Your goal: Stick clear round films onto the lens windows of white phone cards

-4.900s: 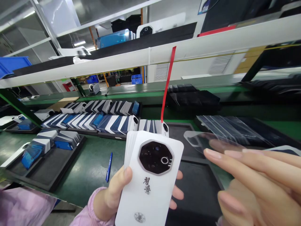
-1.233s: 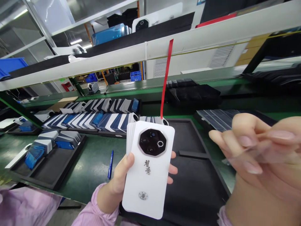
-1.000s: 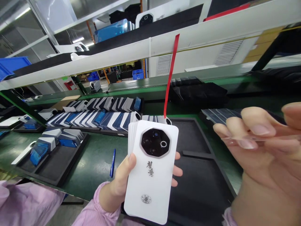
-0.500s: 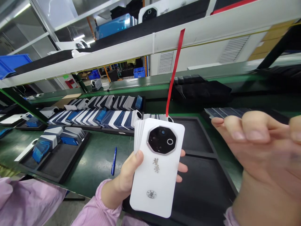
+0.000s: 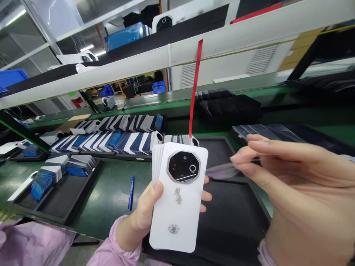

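My left grip is closed round a fanned stack of white phone backs, while my right grip pinches a clear film at three o'clock, best aligned squarely and lowered gently.

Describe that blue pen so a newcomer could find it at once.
Start at the green bench. Between the black tray on the left and the left hand holding white phone backs, a blue pen lies alone: slim and solid blue, unlike the flat panels around it.
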The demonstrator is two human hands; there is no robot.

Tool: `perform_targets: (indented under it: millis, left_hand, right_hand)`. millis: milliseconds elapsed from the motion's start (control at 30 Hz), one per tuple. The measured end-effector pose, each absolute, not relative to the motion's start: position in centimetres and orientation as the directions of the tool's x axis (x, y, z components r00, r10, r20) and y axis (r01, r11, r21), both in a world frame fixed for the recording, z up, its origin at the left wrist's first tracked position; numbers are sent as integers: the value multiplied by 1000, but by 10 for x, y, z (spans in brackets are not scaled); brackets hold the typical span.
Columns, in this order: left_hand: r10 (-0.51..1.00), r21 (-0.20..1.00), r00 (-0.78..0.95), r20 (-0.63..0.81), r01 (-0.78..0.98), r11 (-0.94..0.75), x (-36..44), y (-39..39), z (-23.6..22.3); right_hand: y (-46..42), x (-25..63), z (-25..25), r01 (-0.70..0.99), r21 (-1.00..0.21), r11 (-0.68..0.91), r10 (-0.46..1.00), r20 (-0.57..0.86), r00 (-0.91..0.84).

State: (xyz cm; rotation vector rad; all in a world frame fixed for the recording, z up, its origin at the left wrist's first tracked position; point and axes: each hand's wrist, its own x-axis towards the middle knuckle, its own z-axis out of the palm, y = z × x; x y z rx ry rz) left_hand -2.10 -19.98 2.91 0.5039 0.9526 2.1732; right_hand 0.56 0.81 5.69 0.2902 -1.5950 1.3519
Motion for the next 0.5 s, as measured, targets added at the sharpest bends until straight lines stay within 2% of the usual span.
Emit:
perform_targets:
  millis: [100, 200, 333, 500]
  left_hand:
    - [738, 754, -672, 60, -455, -475, -20, -201, 27]
    - [737, 766, -673, 68, -438, -470, -19, -201, 26]
    - [750, 780, -658, 67, -435, -451, -20, -200, 23]
    - [739, 753, -669, 83, -443, -486, -21, -198, 20]
  right_hand:
    - [13, 8, 58, -732, -627, 267, 269, 778, -568]
    - [16, 9, 59, -733, -638, 237, 231, 770, -595]
    - [16, 8, 61, -729, -638, 248, 200, 770, -606]
    - [15, 7, 60, -745, -567, 351, 51, 806, -590]
